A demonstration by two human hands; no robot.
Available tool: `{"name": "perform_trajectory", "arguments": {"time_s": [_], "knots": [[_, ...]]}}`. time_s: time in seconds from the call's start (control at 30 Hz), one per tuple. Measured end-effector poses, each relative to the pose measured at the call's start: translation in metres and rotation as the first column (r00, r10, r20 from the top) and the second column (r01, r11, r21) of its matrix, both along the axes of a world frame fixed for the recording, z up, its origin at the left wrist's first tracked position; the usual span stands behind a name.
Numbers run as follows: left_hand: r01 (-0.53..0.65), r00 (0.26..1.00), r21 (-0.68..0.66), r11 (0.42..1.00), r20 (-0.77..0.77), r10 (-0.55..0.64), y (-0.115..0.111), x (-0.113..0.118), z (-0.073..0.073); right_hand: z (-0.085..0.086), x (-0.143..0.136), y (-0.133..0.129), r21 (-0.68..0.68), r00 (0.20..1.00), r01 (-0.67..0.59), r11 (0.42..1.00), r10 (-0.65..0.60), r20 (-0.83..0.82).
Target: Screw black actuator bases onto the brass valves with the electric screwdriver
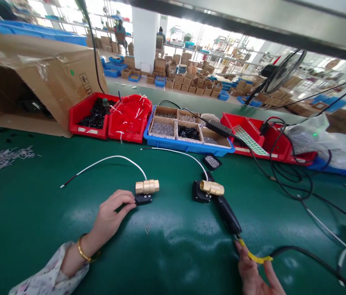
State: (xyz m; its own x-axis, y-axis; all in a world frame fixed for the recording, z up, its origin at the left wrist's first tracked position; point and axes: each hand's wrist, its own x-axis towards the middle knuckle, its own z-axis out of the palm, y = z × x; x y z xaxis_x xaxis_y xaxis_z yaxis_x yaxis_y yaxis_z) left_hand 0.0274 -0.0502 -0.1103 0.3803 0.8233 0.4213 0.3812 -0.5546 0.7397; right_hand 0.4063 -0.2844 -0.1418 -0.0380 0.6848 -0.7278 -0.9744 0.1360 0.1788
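1. The left hand (pixel 111 215) lies on the green table (pixel 37 229) with its fingertips pressed to the black base of a brass valve (pixel 146 189); it touches the part and does not close round it. The right hand (pixel 254 272) pinches the yellow loop (pixel 254 256) at the rear end of a black screwdriver (pixel 226 213), fingers clenched on it.
2. The driver runs up and away from the right hand, its tip at a second valve (pixel 208 189) that lies beside the first, a little apart from it.
3. Far beyond the left hand, a big cardboard box (pixel 37 78) lies on its side.
4. Beyond both valves stand two red bins (pixel 111 116), a blue tray (pixel 188 133) of small cartons with screws, then more red bins (pixel 252 135).
5. Black cables (pixel 286 172) coil beyond the right hand.
6. A white wire (pixel 108 160) curves away from the first valve, out past the left hand; another white wire (pixel 179 153) leaves the second.
7. A few loose screws (pixel 147 228) lie between the two hands.
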Motion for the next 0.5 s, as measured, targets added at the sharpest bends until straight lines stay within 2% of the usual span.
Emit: {"name": "perform_trajectory", "arguments": {"time_s": [0.13,0.27,0.37,0.5], "knots": [[0.017,0.999,0.147,0.989,-0.034,-0.013,-0.004,-0.003,0.0,0.002,-0.004,0.006,-0.051,0.996,-0.042,0.998,0.046,0.078],[0.035,0.996,0.202,0.979,-0.09,-0.017,-0.004,-0.002,-0.004,0.013,-0.013,0.013,-0.157,0.994,-0.005,0.988,0.022,0.11],[0.043,0.992,0.191,0.981,-0.125,-0.019,-0.001,-0.001,-0.007,0.018,-0.013,0.014,-0.203,0.997,0.013,0.979,0.003,0.08],[0.036,0.992,0.076,0.996,-0.126,-0.026,0.0,-0.001,-0.005,0.017,-0.005,0.011,-0.14,1.0,-0.017,0.99,0.018,0.004]]}}
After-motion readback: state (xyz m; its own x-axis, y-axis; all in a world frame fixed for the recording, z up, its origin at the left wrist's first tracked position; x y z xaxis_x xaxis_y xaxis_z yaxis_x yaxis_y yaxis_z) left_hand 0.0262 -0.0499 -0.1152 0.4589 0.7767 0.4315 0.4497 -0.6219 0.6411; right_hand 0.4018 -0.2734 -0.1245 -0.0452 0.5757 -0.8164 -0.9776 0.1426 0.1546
